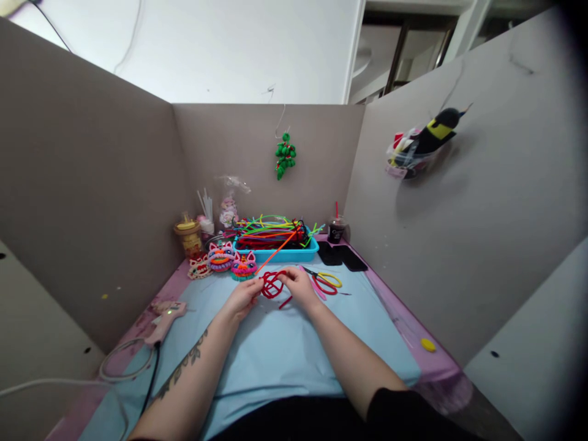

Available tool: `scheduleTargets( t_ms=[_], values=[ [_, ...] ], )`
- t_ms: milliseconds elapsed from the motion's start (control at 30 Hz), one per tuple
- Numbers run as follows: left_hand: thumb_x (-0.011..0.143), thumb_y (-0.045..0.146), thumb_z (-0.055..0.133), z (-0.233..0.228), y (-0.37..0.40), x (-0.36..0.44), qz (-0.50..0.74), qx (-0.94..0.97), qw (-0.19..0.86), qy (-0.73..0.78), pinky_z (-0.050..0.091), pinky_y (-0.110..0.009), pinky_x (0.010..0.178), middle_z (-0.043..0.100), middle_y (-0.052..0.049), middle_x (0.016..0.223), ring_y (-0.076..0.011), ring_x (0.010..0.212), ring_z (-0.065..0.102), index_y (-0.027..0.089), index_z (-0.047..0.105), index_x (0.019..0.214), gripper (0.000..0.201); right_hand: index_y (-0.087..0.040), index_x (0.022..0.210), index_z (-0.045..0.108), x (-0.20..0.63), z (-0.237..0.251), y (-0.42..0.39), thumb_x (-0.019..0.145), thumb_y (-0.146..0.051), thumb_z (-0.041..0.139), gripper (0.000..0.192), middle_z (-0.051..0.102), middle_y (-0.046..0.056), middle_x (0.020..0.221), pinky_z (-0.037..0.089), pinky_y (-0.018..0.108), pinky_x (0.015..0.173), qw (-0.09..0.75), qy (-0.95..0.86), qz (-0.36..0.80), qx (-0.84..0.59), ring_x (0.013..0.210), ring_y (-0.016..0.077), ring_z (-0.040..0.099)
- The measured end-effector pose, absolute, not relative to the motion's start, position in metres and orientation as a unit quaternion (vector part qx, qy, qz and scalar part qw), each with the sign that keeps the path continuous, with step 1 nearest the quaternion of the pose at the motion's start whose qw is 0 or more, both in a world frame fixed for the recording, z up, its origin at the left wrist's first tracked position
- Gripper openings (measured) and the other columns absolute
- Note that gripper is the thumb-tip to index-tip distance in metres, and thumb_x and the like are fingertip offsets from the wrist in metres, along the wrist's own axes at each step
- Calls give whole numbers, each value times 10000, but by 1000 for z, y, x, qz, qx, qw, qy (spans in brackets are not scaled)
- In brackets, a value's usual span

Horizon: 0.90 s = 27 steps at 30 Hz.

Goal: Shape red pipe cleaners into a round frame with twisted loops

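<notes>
Your left hand [242, 299] and right hand [301, 286] meet toward the far middle of the tabletop [285, 355], over its pale blue sheet, and between them sits a red fuzzy pipe-cleaner knot [272, 285] looped into a small open ball. Each hand has its fingertips pinched closed on one side of that knot, so it appears to be held just off the sheet where you can see its loops; a loose red tail trails toward you beneath it. A long orange pipe cleaner [278, 250] slants from the knot back to the bright blue plastic tray of mixed-colour pipe cleaners [275, 244] at the far edge, close enough to draw from without shifting your arms.

Just right of your right hand lie scissors with yellow and red handles [325, 280], handles turned toward you for a quick pickup. Finished round fuzzy cat-faced pieces [228, 260] are parked at the far left, out of the working patch. A pale pink glue gun [162, 318] rests along the left edge, its cord running off the near left corner.
</notes>
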<state>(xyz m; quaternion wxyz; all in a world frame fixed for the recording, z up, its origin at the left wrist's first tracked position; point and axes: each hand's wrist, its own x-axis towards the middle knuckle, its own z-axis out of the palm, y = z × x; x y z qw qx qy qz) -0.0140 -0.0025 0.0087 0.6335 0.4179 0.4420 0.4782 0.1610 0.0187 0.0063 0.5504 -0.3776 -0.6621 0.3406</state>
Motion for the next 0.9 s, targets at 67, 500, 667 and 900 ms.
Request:
scheduleTargets(
  t_ms=[67,500,667,900],
  values=[
    [572,389,743,9,-4,-13,472,440,622,444,177,-204,425,541,4,552,-54,443,377,126,639,717,318,-162,720,621,162,5,22,721,-304,587,146,641,19,681,453,267,649,564,-631,397,-356,647,150,573],
    [564,377,747,8,-4,-8,517,453,590,424,415,-216,617,603,-22,684,-107,630,539,132,609,690,308,-161,778,621,156,6,14,718,-295,558,160,632,16,706,443,261,639,542,-651,386,-365,654,144,564],
    [572,381,737,6,-2,-7,540,466,577,397,405,-216,596,587,-18,614,-103,580,522,121,618,656,298,-171,779,627,154,12,7,729,-259,527,142,639,24,758,440,281,706,525,-677,330,-395,722,159,569],
    [509,352,775,5,5,-10,616,371,567,401,419,-217,631,560,12,579,-84,580,504,126,592,581,300,-180,976,537,150,9,6,665,-188,541,311,586,12,821,426,223,551,591,-609,287,-445,572,102,486]
  ],
)
